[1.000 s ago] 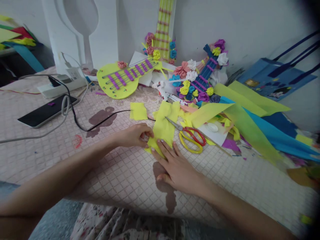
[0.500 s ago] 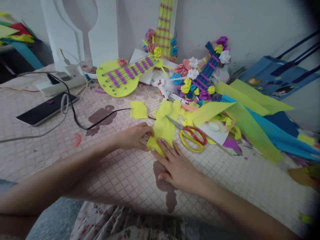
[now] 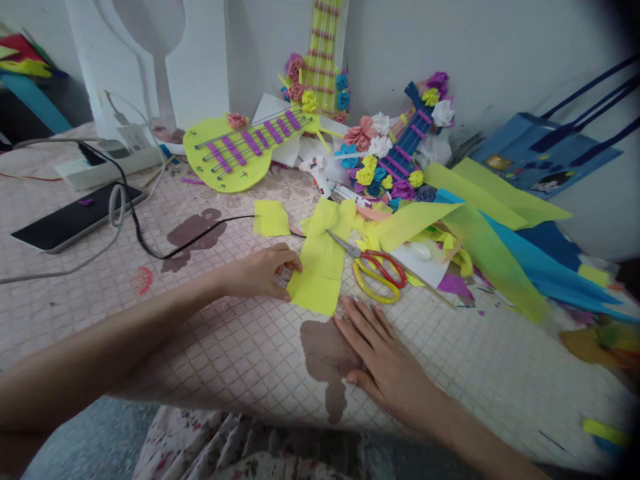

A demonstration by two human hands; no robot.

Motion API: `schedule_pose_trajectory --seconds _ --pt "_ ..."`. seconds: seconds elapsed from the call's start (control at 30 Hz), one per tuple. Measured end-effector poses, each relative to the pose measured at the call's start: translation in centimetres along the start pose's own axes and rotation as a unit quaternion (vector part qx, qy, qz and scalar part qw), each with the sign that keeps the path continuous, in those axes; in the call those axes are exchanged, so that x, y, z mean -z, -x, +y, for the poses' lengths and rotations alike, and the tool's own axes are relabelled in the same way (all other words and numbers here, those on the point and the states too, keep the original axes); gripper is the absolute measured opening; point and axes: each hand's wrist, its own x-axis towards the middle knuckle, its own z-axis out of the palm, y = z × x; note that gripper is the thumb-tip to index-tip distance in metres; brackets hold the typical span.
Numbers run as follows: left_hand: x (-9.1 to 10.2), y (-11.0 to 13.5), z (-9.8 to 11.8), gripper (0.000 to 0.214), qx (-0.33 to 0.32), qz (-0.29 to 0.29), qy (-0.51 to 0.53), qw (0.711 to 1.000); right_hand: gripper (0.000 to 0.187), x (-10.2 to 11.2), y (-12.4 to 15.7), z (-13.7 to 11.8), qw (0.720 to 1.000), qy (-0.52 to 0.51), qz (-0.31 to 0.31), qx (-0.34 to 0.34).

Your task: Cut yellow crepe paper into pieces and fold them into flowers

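Observation:
A strip of yellow crepe paper lies flat on the table, with a crease across its near part. My left hand has its fingers curled at the strip's left edge, thumb and fingertips on the paper. Palm down on the tablecloth, my right hand is open with fingers stretched, just off the strip's near right corner. Scissors with red and yellow handles rest to the right, their tip over the strip. A small stack of yellow paper squares sits beyond my left hand.
A black phone, cables and a white power strip occupy the left. Paper guitars, one yellow and one blue with paper flowers, stand behind, near a glue gun. Coloured paper and a blue bag are at right.
My right hand has slid off the paper toward the lower right. The strip's near end, folded and partly covered before, now lies flat. My left hand stays at its left edge.

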Motion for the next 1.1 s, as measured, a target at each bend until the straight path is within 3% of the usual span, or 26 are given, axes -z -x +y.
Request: schedule_pose_trajectory --seconds 0.07,0.2,0.27,0.37,0.47,0.63,0.8,0.9,0.97,1.0,1.1 --pt "-0.1 0.4 0.2 0.041 -0.004 0.041 -0.003 0.999 0.072 0.0 0.2 0.1 0.999 -0.024 0.025 -0.010" --pt "-1.1 1.9 1.8 0.023 -0.057 0.186 -0.055 0.979 0.069 0.2 0.3 0.0 0.995 -0.069 0.072 -0.005" --pt "-2.1 2.8 2.8 0.025 -0.112 0.159 -0.085 0.977 0.070 0.3 -0.2 -0.2 0.996 -0.064 0.063 0.016" --pt "-4.0 4.0 3.6 0.043 -0.173 0.057 -0.140 0.973 0.073 0.3 -1.4 -0.5 0.997 -0.032 0.034 0.067" --pt "-5.2 5.1 3.1 0.068 -0.164 -0.006 -0.174 0.971 0.077 0.2 -2.2 -0.7 0.995 -0.006 0.011 0.094" --pt "-5.0 7.2 1.6 0.071 -0.121 -0.003 -0.203 0.972 0.077 0.0 -1.2 -0.9 0.997 0.004 -0.002 0.072" --pt "-4.1 8.6 0.9 0.061 -0.104 0.020 -0.157 0.982 0.063 0.5 0.6 -0.4 0.996 -0.076 0.016 0.052" --pt "-3.2 7.9 1.1 0.049 -0.085 0.059 -0.105 0.989 0.048 1.8 0.1 1.6 0.987 -0.118 0.105 -0.011" --pt "-2.3 6.3 1.4 0.039 -0.081 0.094 -0.076 0.989 0.033 3.1 -1.2 3.5 0.975 -0.087 0.185 -0.082" --pt "-1.9 5.3 1.5 0.036 -0.070 0.097 -0.069 0.990 0.027 3.8 -2.1 4.5 0.972 -0.066 0.195 -0.113" --pt "-0.8 1.7 1.6 0.024 -0.052 0.138 -0.063 0.987 0.020 5.4 -4.9 7.1 0.981 -0.014 0.096 -0.168"
